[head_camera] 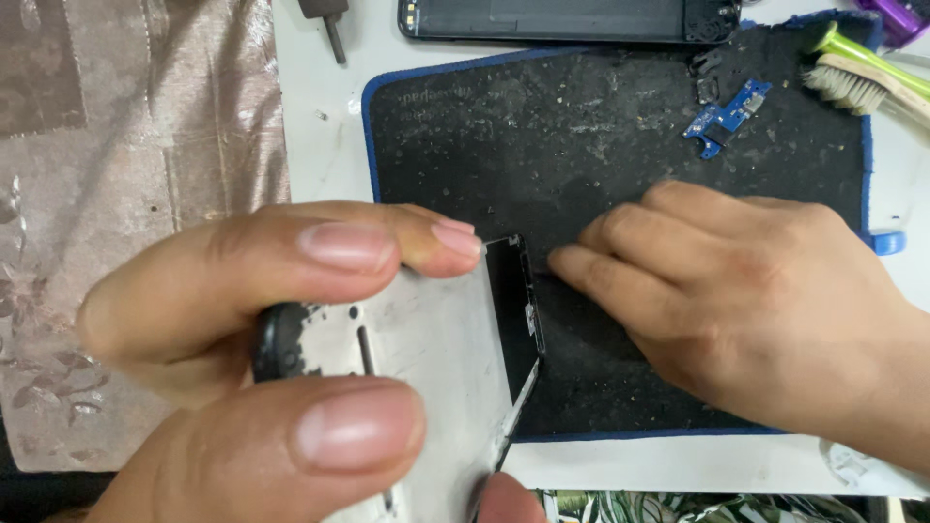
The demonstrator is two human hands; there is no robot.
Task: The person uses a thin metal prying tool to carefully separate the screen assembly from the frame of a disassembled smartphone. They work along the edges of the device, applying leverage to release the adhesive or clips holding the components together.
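Close under the head camera, the left hand (262,358) holds a phone frame (426,358), a flat silvery metal plate with black edging, clamped between the thumb below and the fingers (339,247) above, so the hand is closed firmly on it. The frame is raised over the near left part of a black work mat (581,145) with a blue border, and its dark rectangular cut-out faces right, toward the other hand. The right hand (756,310) lies palm down on the mat, its fingers bent and drawn together, with the fingertips (572,266) right at the edge of the frame; whether they pinch anything small cannot be told, since nothing shows between them. The mat is dusty and rests on a white table (320,97). Toward the far right of the mat lies a small blue circuit board (727,114), with a couple of tiny dark parts (705,77) just beside it. At the far right edge, a brush (852,87) with pale bristles and a green tool handle (852,48) sit partly on the mat. Beyond the mat's far edge lies a dark phone housing (572,19), and to its left a screwdriver tip (329,24) points toward the camera. A brownish patterned cloth (126,126) covers the left side.
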